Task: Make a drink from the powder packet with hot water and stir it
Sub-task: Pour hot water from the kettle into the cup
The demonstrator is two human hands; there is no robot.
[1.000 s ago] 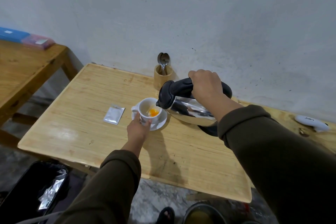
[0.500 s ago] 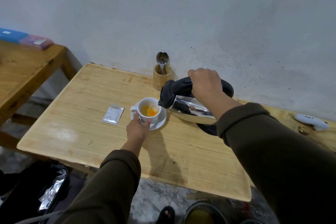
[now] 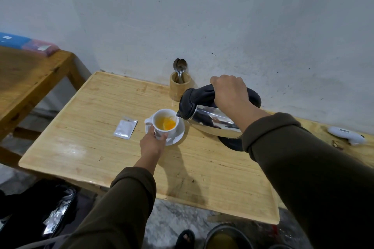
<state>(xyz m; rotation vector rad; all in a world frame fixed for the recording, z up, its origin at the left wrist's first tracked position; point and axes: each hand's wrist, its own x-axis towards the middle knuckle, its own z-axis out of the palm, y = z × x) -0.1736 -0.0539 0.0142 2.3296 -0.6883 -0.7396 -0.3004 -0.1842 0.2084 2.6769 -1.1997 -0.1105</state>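
A white cup (image 3: 169, 130) stands on a white saucer (image 3: 179, 136) in the middle of the light wooden table (image 3: 212, 178). Orange liquid fills part of the cup. My left hand (image 3: 152, 143) grips the cup's near side. My right hand (image 3: 230, 92) is closed around the black handle of a steel kettle (image 3: 214, 122), which is tilted with its spout over the cup's right rim. A torn silver powder packet (image 3: 125, 130) lies flat to the left of the cup. Spoons (image 3: 179, 67) stand in a wooden holder (image 3: 179, 87) at the wall.
The kettle's black base (image 3: 230, 142) sits under my right forearm. A white device (image 3: 347, 135) lies at the far right. A darker wooden table (image 3: 26, 75) with coloured boxes stands at the left. A black bin (image 3: 38, 212) and a bucket (image 3: 224, 237) are on the floor.
The kettle has tipped further towards the cup and the orange liquid has risen and spread. Both hands keep their holds.
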